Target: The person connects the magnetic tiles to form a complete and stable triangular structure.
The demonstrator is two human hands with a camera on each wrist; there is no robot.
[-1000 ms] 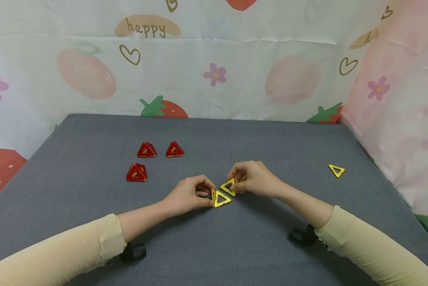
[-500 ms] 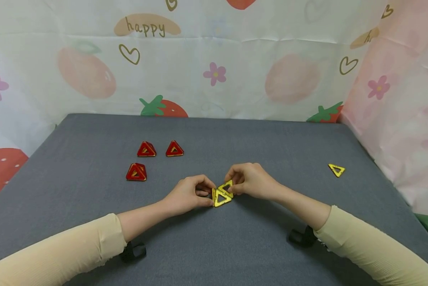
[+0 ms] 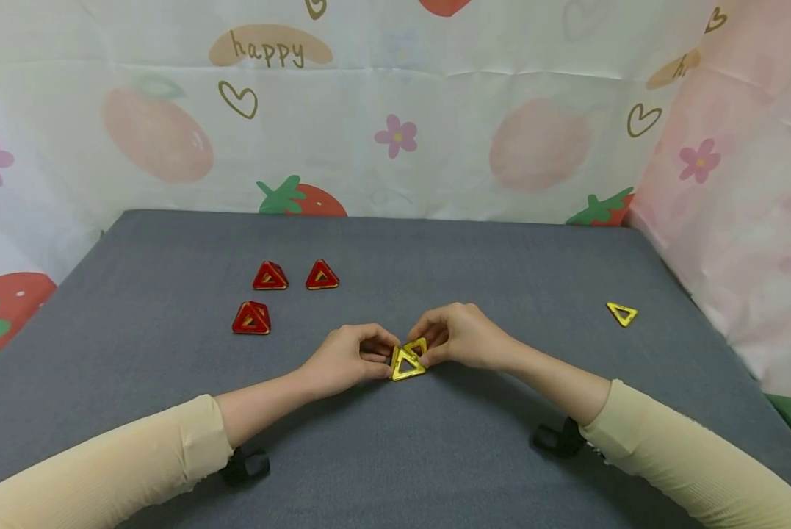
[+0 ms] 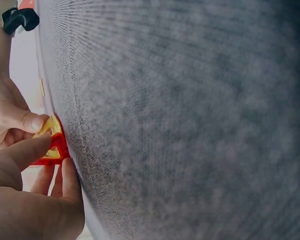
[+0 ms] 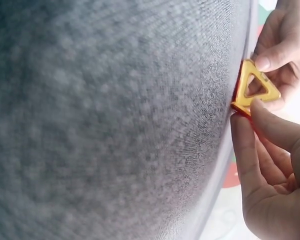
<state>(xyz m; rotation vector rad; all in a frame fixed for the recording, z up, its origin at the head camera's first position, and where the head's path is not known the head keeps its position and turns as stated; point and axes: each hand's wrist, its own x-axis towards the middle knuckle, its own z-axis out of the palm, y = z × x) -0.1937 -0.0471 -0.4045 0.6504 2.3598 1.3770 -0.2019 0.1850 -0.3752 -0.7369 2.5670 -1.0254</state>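
Near the middle of the grey table, the left hand pinches the left side of a small cluster of triangular magnetic tiles. Their inner faces look yellow; their outer faces show red in the left wrist view. From the right, the right hand pinches another triangular tile between thumb and fingers. This tile leans up behind the front one, edges close together. In the right wrist view one yellow tile faces the camera, and the right thumb and fingertips grip the tile beside it. Fingers partly hide the cluster's left side.
Three red pyramids of such tiles, a back left one, one beside it and a nearer one, stand on the left. A loose yellow triangular tile lies far right. A printed cloth hangs behind the table.
The right hand has moved slightly left and nearer, bringing its tile from apart against the cluster and tilting it up behind the front tile. The left hand stays nearly still.
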